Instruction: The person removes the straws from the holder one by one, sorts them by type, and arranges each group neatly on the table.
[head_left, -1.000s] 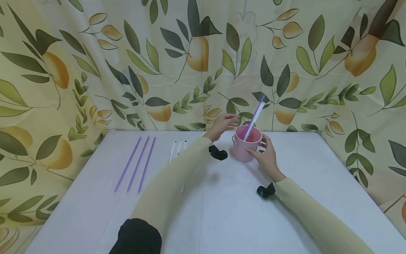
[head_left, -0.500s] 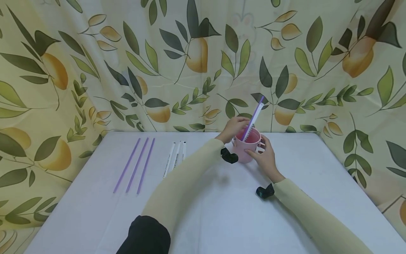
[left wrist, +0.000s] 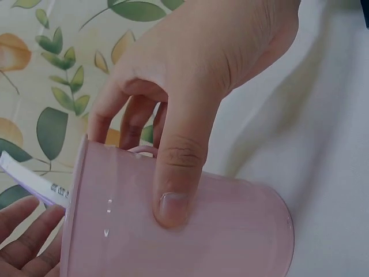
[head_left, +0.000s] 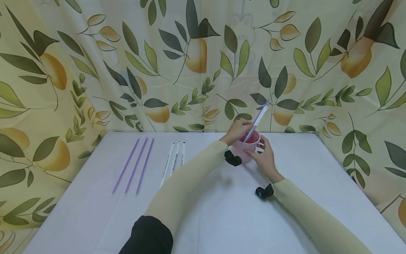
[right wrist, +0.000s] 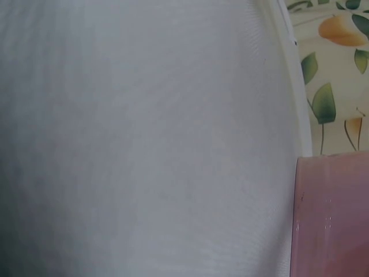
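A pink cup-like bucket (head_left: 243, 148) with small side handles stands on the table, tilted in the left wrist view. My right hand (head_left: 265, 158) grips its right side, thumb (left wrist: 173, 210) on the wall and fingers wrapped behind. Leaning out of the bucket are a purple straw (head_left: 267, 102) and a white printed strip-like stick (head_left: 260, 115). My left hand (head_left: 237, 131) reaches over the rim; its fingers (left wrist: 34, 236) look fairly straight in the left wrist view, fingertips right at the straw and stick. Only part of the bucket (right wrist: 331, 213) shows in the right wrist view.
Three purple straws (head_left: 126, 165) lie side by side on the white table (head_left: 215, 218) at left. Three white printed sticks (head_left: 175, 157) lie to their right, partly behind my left sleeve (head_left: 180, 180). A fruit-patterned curtain (head_left: 203, 88) hangs along the back edge.
My left hand has moved right, from beside the bucket to the straw and stick in it. Their tops have shifted slightly right and down. My right hand stays on the bucket.
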A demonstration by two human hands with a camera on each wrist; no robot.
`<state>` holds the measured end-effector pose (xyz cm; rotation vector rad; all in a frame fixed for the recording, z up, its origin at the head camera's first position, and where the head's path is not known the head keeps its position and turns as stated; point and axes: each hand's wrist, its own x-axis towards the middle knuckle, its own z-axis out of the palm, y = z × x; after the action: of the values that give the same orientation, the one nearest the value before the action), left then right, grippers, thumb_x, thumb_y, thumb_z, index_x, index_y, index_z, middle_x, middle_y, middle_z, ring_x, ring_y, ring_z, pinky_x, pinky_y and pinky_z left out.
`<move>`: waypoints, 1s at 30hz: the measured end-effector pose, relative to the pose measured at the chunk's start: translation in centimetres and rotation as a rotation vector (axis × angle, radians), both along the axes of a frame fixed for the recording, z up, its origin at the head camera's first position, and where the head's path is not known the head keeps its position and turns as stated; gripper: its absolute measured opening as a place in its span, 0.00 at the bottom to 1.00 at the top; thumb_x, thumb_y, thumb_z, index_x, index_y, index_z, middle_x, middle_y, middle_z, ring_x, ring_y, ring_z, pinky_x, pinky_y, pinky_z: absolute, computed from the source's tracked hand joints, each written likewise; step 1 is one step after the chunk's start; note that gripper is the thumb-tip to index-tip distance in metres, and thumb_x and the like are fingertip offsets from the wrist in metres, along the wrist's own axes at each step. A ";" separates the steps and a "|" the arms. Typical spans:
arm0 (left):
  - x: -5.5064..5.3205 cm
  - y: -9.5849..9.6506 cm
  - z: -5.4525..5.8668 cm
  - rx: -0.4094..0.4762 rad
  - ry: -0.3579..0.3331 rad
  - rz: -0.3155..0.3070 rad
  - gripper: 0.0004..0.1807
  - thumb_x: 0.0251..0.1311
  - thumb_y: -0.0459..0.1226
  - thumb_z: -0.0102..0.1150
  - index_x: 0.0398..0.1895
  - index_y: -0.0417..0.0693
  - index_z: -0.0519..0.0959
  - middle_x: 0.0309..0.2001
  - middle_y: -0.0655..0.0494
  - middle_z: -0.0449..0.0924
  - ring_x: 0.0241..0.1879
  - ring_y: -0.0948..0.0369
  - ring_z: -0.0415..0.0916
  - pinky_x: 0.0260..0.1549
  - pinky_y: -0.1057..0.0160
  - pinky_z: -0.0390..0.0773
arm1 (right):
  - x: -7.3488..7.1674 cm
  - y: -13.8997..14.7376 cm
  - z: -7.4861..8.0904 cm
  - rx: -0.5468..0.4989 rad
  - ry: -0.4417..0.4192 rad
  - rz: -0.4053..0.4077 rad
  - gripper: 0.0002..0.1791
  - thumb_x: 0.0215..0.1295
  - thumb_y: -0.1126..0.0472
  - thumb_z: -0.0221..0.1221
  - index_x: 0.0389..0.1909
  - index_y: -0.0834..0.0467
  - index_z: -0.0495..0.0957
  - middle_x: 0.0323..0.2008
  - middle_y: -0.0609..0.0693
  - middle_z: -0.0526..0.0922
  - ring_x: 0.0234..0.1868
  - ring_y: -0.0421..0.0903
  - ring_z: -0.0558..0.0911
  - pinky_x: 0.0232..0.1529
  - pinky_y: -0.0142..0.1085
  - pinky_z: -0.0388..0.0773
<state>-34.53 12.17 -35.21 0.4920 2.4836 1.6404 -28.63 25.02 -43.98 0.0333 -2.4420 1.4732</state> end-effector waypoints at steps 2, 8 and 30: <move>0.1 0.1 -0.1 -0.007 0.002 -0.009 0.17 0.66 0.41 0.50 0.54 0.43 0.77 0.53 0.49 0.79 0.52 0.55 0.76 0.51 0.63 0.76 | 0.0 0.0 0.0 -0.002 -0.002 0.001 0.45 0.57 0.57 0.65 0.71 0.58 0.50 0.66 0.63 0.62 0.62 0.62 0.66 0.62 0.56 0.68; 0.6 0.1 0.1 0.000 -0.007 -0.041 0.17 0.66 0.40 0.50 0.54 0.42 0.77 0.54 0.48 0.78 0.53 0.54 0.75 0.50 0.63 0.77 | -0.1 0.1 -0.1 -0.017 0.002 -0.009 0.45 0.56 0.58 0.66 0.70 0.58 0.51 0.66 0.63 0.62 0.62 0.61 0.67 0.61 0.55 0.68; 0.7 0.9 -0.2 -0.214 0.101 -0.170 0.15 0.62 0.37 0.54 0.52 0.46 0.79 0.46 0.52 0.83 0.40 0.64 0.79 0.31 0.79 0.73 | 0.0 0.1 0.0 -0.042 0.002 0.003 0.44 0.56 0.59 0.65 0.70 0.58 0.52 0.65 0.62 0.63 0.60 0.59 0.67 0.59 0.53 0.68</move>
<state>-33.81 13.10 -35.41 0.7507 2.5672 1.3011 -28.58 25.09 -43.96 0.0296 -2.4097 1.5254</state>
